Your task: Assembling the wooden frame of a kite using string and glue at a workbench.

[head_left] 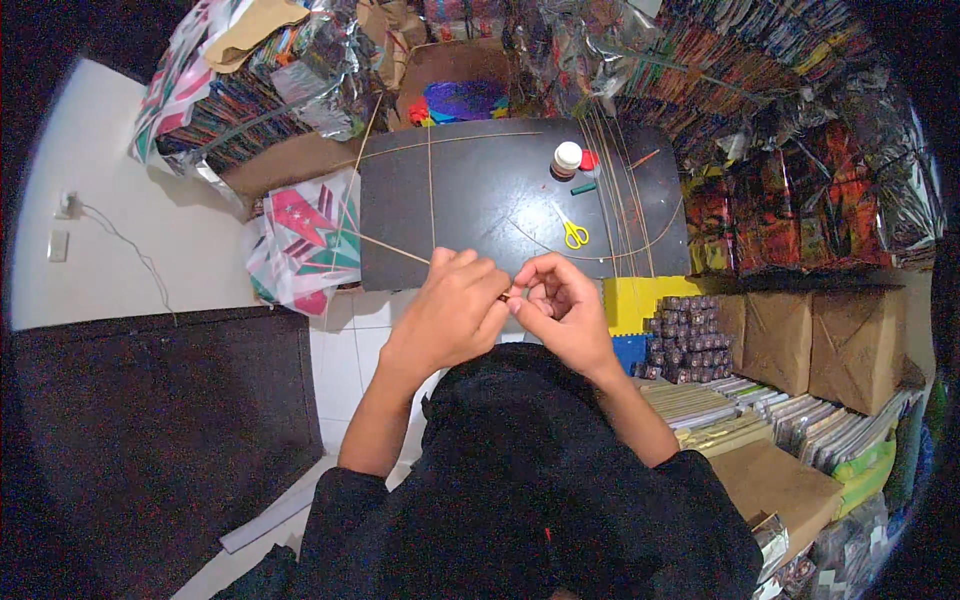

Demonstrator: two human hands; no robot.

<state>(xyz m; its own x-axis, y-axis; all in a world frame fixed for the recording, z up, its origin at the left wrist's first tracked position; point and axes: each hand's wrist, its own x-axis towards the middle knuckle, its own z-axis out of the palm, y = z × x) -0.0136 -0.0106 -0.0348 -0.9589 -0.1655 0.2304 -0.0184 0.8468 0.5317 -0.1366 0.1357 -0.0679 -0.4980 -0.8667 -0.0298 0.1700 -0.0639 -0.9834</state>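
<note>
Head view: the left hand (455, 305) grips a thin, tan wooden stick (395, 248) slanting up and left over the black table (480, 180). The right hand (562, 308) is by its low end; I cannot tell if it pinches.

Bench (480, 190): white-capped jar (566, 160), yellow scissors (576, 234). Right: two brown cartons (852, 345), pile of small dark pieces (685, 340) just beside, yellow block (622, 306). Left: wall plug (68, 204) with dangling cable (150, 264), dark brown panel (160, 400) below. Floor: white tiles (345, 345).
</note>
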